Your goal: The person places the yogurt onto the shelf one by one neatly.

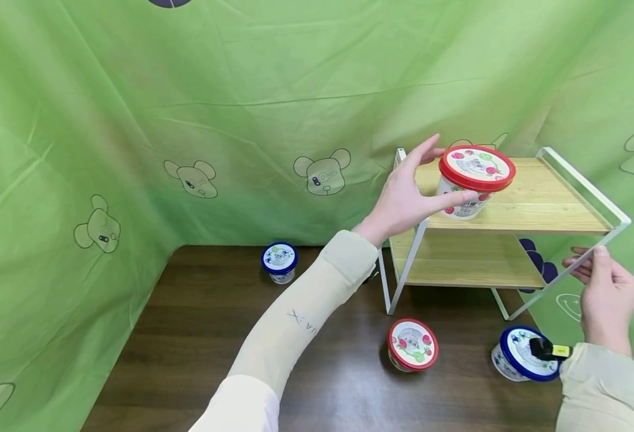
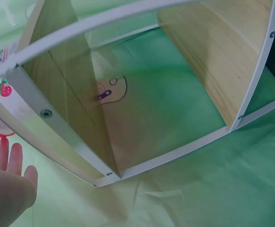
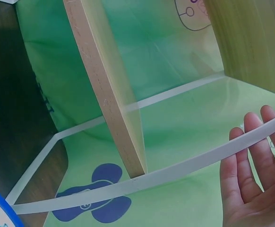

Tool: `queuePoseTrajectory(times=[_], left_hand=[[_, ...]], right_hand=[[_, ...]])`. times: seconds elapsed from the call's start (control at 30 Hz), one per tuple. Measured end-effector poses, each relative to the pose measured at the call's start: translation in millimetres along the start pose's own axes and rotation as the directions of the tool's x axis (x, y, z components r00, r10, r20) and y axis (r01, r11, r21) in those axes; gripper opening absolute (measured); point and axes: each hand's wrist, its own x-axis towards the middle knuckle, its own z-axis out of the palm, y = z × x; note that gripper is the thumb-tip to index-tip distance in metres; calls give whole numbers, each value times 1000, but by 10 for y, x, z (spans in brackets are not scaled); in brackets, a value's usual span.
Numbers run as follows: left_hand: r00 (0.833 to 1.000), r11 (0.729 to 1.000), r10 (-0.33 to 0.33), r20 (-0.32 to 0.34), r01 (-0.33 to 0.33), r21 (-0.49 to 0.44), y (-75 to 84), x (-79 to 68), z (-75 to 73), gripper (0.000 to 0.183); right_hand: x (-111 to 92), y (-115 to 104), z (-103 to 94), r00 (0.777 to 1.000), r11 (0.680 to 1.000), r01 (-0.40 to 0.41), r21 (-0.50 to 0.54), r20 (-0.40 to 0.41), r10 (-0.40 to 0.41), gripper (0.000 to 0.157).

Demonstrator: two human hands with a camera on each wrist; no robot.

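A red-lidded tub (image 1: 477, 168) with strawberry pictures is upright at the left front of the two-tier shelf rack (image 1: 528, 204), on its top board. My left hand (image 1: 403, 195) is beside it with fingers spread, the thumb across the tub's front and the other fingertips near the lid's left edge. In the left wrist view the fingers (image 2: 14, 158) are straight, close under the red lid. My right hand (image 1: 611, 294) holds the rack's slanted white side bar, thumb in front and fingers behind. The right wrist view shows those fingers (image 3: 260, 146) behind the bar (image 3: 199, 163).
On the dark wooden floor (image 1: 187, 336) stand another red-lidded tub (image 1: 413, 344) before the rack, a blue-lidded tub (image 1: 522, 354) by the right sleeve, and a second blue-lidded tub (image 1: 280, 261) at the back. Green cloth (image 1: 252, 120) with bear drawings hangs behind and at the sides.
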Motion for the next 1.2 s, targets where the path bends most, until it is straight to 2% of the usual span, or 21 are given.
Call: queuePoseTrajectory(times=[0.57, 0.93, 1.2], left_hand=[[996, 996, 77, -39, -78, -34, 3, -144, -84, 94], [991, 994, 102, -84, -106, -40, -156, -289, -143, 94], [985, 986, 137, -106, -146, -85, -236, -413, -204, 95]], right_hand=[[18, -1, -8, 1000, 1000, 2, -7, 1, -2, 31], [1, -8, 4, 1000, 1000, 3, -20, -1, -3, 31], [3, -19, 5, 1000, 999, 3, -50, -12, -4, 31]])
